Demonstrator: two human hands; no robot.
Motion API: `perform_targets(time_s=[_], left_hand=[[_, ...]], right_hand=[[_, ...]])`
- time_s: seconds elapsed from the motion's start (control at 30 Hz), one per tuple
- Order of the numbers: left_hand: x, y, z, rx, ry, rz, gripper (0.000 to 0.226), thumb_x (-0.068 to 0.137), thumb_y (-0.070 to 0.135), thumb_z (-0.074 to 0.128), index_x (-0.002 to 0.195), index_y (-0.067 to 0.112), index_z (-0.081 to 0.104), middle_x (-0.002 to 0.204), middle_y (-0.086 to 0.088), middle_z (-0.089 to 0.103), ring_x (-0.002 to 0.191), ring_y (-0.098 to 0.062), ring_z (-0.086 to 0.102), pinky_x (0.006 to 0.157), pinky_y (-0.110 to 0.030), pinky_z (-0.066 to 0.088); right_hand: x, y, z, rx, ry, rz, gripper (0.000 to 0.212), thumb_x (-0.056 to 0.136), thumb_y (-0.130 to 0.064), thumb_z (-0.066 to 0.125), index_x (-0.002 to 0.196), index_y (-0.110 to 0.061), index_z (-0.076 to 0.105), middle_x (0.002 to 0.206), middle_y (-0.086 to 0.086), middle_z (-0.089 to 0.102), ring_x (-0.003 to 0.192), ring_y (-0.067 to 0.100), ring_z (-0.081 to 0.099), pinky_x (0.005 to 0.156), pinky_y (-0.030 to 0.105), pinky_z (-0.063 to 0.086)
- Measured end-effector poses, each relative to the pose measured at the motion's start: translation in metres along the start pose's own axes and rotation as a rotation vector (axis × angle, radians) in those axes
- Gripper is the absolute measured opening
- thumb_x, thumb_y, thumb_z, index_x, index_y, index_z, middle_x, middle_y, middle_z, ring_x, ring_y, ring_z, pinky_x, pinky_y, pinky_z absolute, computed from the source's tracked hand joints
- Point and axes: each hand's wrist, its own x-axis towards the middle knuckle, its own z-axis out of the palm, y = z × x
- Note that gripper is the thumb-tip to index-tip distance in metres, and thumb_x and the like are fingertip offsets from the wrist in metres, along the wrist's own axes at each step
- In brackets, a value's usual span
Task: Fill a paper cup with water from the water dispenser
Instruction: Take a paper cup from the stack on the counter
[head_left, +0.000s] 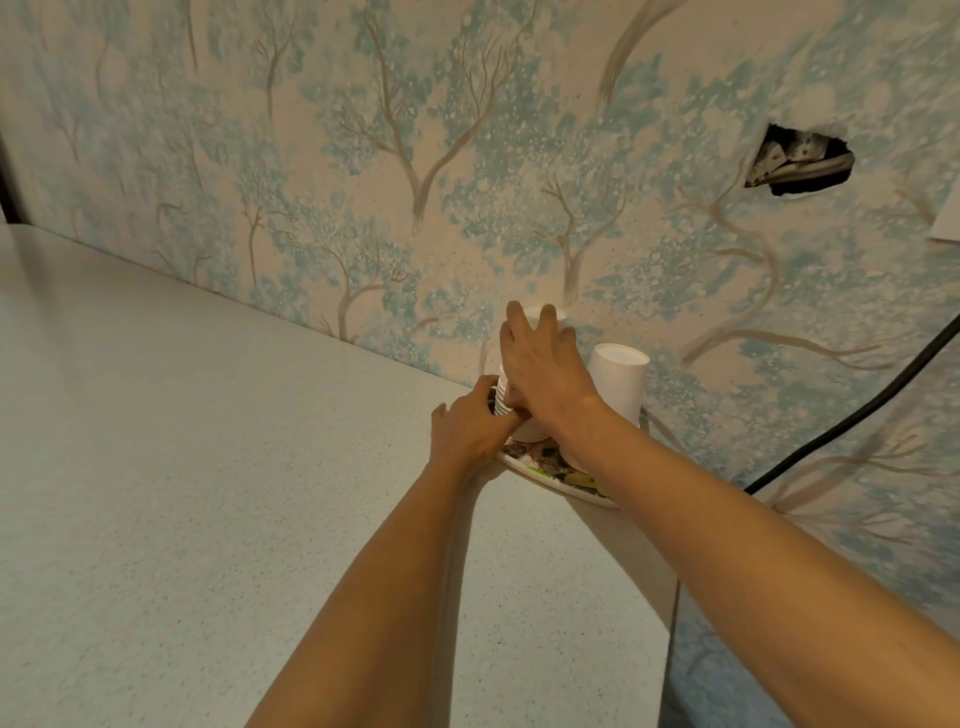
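Two stacks of upside-down white paper cups stand on a patterned tray (540, 470) at the far right corner of the counter, against the wall. My right hand (540, 369) wraps over the top of the left stack (537, 314), its fingers around the uppermost cup. My left hand (470, 428) grips the lower rims of that same stack (501, 400). The second stack (618, 379) stands free just to the right. No water dispenser is in view.
A pale speckled counter (208, 467) stretches left and toward me, ending at an edge on the right (670, 597). Tree-patterned wallpaper covers the wall, with a torn hole (800, 161) at upper right. A black cable (857, 410) hangs down the wall on the right.
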Motion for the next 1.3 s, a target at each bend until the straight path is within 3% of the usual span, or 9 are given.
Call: perform_targets(time_s=[0.13,0.37,0.53,0.63,0.77,0.9,1.03,1.17,1.3], left_hand=[[0.002,-0.003,0.001,-0.026,0.014,0.012,0.07,0.069,0.074,0.041,0.124,0.031,0.047,0.123,0.002,0.065,0.119,-0.022,0.056,0.11,-0.053,0.028],[0.003,-0.004,0.003,-0.044,0.043,0.041,0.068,0.072,0.072,0.049,0.124,0.028,0.048,0.125,0.003,0.064,0.118,-0.021,0.057,0.108,-0.054,0.032],[0.001,-0.002,0.002,-0.069,0.044,0.077,0.074,0.074,0.069,0.051,0.134,0.028,0.04,0.138,-0.001,0.055,0.124,-0.023,0.053,0.109,-0.053,0.035],[-0.001,-0.001,0.001,-0.109,0.095,0.079,0.081,0.071,0.073,0.049,0.137,0.028,0.038,0.143,-0.002,0.049,0.128,-0.025,0.049,0.108,-0.051,0.038],[-0.013,0.011,-0.005,-0.131,0.315,0.244,0.059,0.082,0.054,0.053,0.132,0.022,0.047,0.137,-0.005,0.055,0.124,-0.02,0.051,0.1,-0.032,0.039],[-0.028,0.051,-0.012,-0.26,0.389,0.381,0.051,0.083,0.047,0.053,0.128,0.023,0.049,0.132,0.001,0.055,0.112,-0.003,0.046,0.092,-0.011,0.034],[-0.042,0.099,-0.014,-0.487,0.337,0.433,0.059,0.083,0.053,0.048,0.133,0.021,0.045,0.138,0.002,0.051,0.123,-0.009,0.047,0.101,-0.02,0.036],[-0.061,0.129,-0.019,-0.612,0.277,0.437,0.054,0.085,0.043,0.05,0.134,0.021,0.042,0.133,0.002,0.052,0.12,-0.011,0.05,0.1,-0.025,0.041],[-0.079,0.14,-0.02,-0.613,0.277,0.429,0.054,0.087,0.037,0.055,0.136,0.017,0.041,0.133,-0.001,0.053,0.114,-0.01,0.053,0.085,-0.009,0.045]], right_hand=[[0.007,0.019,-0.021,0.055,0.055,0.054,0.073,0.062,-0.045,0.075,0.118,-0.003,0.055,0.139,0.011,0.046,0.108,0.035,0.056,0.07,0.039,0.056],[0.009,0.057,-0.043,0.711,0.076,0.238,0.065,0.08,-0.036,0.065,0.131,-0.003,0.042,0.146,0.013,0.026,0.123,0.038,0.036,0.088,0.043,0.044],[0.005,0.086,-0.058,1.038,0.204,0.446,0.064,0.079,-0.037,0.065,0.131,-0.004,0.046,0.14,0.012,0.033,0.119,0.034,0.045,0.092,0.034,0.042],[0.002,0.1,-0.068,1.162,0.224,0.535,0.057,0.08,-0.039,0.062,0.123,-0.004,0.054,0.134,0.013,0.044,0.105,0.027,0.052,0.083,0.027,0.042],[-0.009,0.11,-0.08,1.558,0.113,0.736,0.059,0.082,-0.046,0.057,0.127,-0.007,0.053,0.13,0.011,0.052,0.11,0.029,0.054,0.083,0.044,0.056],[-0.03,0.115,-0.096,1.968,-0.05,0.834,0.035,0.087,-0.04,0.053,0.108,-0.011,0.05,0.112,0.009,0.049,0.106,0.028,0.051,0.075,0.04,0.058],[-0.047,0.114,-0.104,2.204,-0.118,0.876,0.04,0.087,-0.039,0.053,0.113,-0.01,0.045,0.104,0.011,0.047,0.106,0.033,0.052,0.08,0.046,0.057],[-0.064,0.113,-0.114,2.352,-0.134,0.857,0.053,0.088,-0.04,0.05,0.129,-0.006,0.044,0.112,0.017,0.051,0.109,0.035,0.054,0.088,0.049,0.054],[-0.087,0.113,-0.124,2.387,-0.153,0.84,0.05,0.091,-0.041,0.047,0.129,-0.008,0.044,0.101,0.016,0.054,0.105,0.033,0.056,0.089,0.048,0.053]])
